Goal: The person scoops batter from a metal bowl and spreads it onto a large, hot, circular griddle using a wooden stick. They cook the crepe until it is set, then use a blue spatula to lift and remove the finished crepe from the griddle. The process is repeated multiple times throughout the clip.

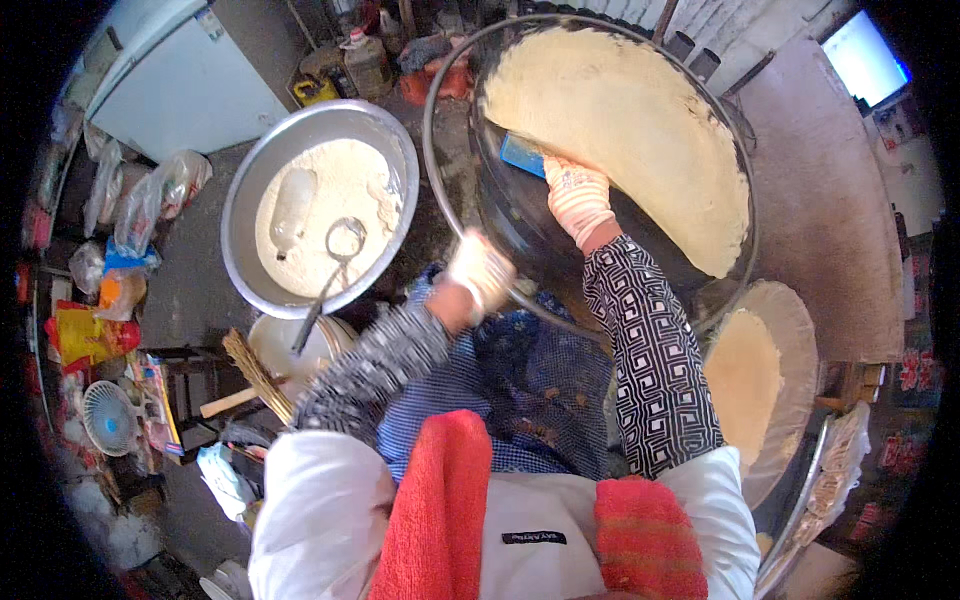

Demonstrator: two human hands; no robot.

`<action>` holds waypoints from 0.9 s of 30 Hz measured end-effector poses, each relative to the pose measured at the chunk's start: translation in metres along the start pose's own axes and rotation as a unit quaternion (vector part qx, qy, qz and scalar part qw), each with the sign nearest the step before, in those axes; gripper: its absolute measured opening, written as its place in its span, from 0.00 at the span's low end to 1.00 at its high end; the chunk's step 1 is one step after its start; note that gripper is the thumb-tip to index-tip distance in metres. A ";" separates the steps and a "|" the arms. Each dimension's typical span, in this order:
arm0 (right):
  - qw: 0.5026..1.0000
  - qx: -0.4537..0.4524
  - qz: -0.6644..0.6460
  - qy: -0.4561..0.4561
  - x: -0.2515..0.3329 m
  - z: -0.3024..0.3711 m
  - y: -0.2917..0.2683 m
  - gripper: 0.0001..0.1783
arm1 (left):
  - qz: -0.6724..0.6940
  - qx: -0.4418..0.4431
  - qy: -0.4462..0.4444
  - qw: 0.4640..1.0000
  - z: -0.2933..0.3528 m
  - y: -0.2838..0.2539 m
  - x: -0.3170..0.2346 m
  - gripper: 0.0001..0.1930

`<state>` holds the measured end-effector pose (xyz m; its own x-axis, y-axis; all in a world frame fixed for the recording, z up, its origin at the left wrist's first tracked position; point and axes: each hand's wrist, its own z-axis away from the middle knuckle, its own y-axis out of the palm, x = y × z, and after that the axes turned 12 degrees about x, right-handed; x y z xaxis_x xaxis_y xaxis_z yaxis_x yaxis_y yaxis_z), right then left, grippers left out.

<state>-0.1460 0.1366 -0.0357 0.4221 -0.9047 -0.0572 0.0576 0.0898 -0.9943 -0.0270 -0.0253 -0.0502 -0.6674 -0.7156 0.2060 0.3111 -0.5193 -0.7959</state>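
Note:
A thin pale batter sheet [625, 120] covers the far part of a large round black griddle [535, 225]. My right hand [578, 195], in a striped glove, is closed on a blue scraper [522, 155] at the near edge of that sheet. A metal hoop [430, 140] runs around the griddle. Gloved and blurred by motion, my left hand [480, 275] wraps around the hoop at its near left side. Left of it stands a wide metal basin [232, 225] of pale batter, holding a ladle [320, 305] and a clear bottle [292, 210].
Right of the griddle, pale flat cakes [742, 375] lie in a round lined tray [795, 400]. A brown board [830, 220] stands beyond it. A white bucket [280, 345] and a straw brush [250, 370] are below the basin. Plastic bags [150, 205] hang at the left.

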 end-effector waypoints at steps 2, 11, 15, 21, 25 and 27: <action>1.000 -0.006 0.024 0.018 0.004 -0.016 0.002 0.18 | 0.044 -0.055 -0.018 0.997 0.000 -0.010 -0.077 0.09; 0.999 -0.003 -0.029 0.036 -0.016 -0.033 0.002 0.18 | 0.440 -0.012 0.292 0.849 0.071 0.019 -0.168 0.24; 0.998 0.011 -0.041 0.051 -0.015 -0.037 0.002 0.17 | 0.461 -0.124 0.089 0.874 0.066 0.079 -0.160 0.21; 0.999 0.005 -0.003 0.042 -0.019 -0.039 0.000 0.18 | 0.529 -0.084 0.104 0.838 0.049 0.081 -0.163 0.20; 0.998 0.031 0.016 0.046 -0.018 -0.047 0.002 0.18 | 0.547 -0.081 0.095 0.827 0.049 0.079 -0.159 0.19; 0.997 0.068 -0.011 0.046 -0.015 -0.042 -0.011 0.16 | 0.556 -0.105 0.103 0.818 0.044 0.086 -0.162 0.19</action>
<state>-0.1908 0.1318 -0.0278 0.3355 -0.9407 -0.0503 0.1905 0.1201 -0.9743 0.1379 0.0253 -0.1268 -0.1569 -0.5849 -0.7958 0.6953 0.5068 -0.5096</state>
